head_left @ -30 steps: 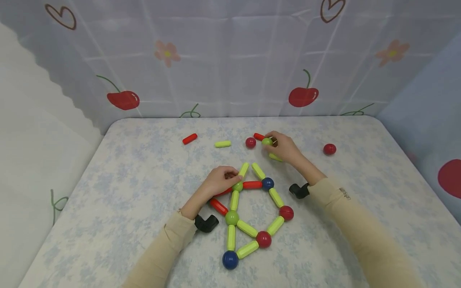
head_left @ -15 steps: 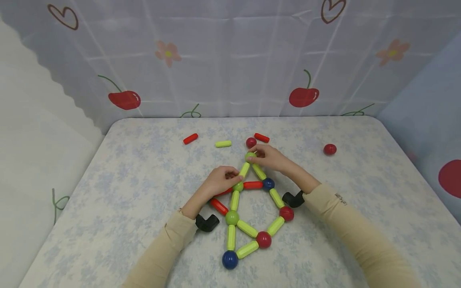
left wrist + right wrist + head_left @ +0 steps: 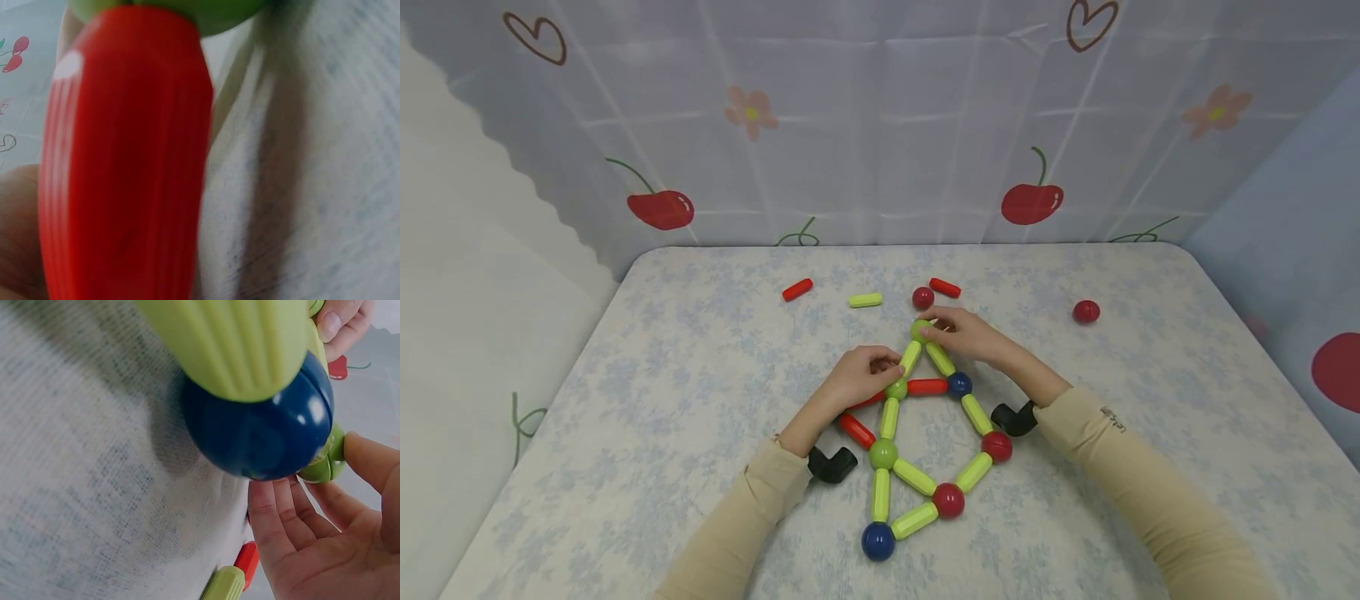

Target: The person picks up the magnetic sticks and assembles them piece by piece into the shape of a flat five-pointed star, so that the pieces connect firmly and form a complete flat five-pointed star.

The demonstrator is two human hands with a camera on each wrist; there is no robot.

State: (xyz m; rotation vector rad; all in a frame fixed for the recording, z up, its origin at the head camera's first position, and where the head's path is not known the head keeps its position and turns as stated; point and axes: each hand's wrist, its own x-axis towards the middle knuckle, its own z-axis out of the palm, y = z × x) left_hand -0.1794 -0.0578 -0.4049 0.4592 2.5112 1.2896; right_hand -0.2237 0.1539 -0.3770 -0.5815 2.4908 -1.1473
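Observation:
A flat frame of ridged rods and balls lies on the table. My left hand [image 3: 861,375] pinches a green ball [image 3: 896,389] on the frame's upper left side; a red rod [image 3: 125,156] fills the left wrist view below that ball. At the frame's far tip, my right hand [image 3: 966,335] holds another green ball [image 3: 328,464] between thumb and fingers. This ball sits at the ends of two yellow-green rods [image 3: 911,357] that lean together. A blue ball [image 3: 262,425] joins the right-hand rod to a red crossbar [image 3: 927,387]. Nearer me are red balls [image 3: 949,500] and a green ball [image 3: 883,454].
Toward the back edge lie loose red rods [image 3: 797,289], a yellow-green rod [image 3: 866,300] and a red ball [image 3: 922,297]. Another red ball [image 3: 1086,312] is farther right. Black wrist mounts [image 3: 832,466] stick out beside both sleeves. A patterned curtain [image 3: 880,125] hangs behind the table.
My right hand has brought the green ball from the back of the table leftward and nearer, onto the tips of the two leaning rods. My left hand has stayed in place.

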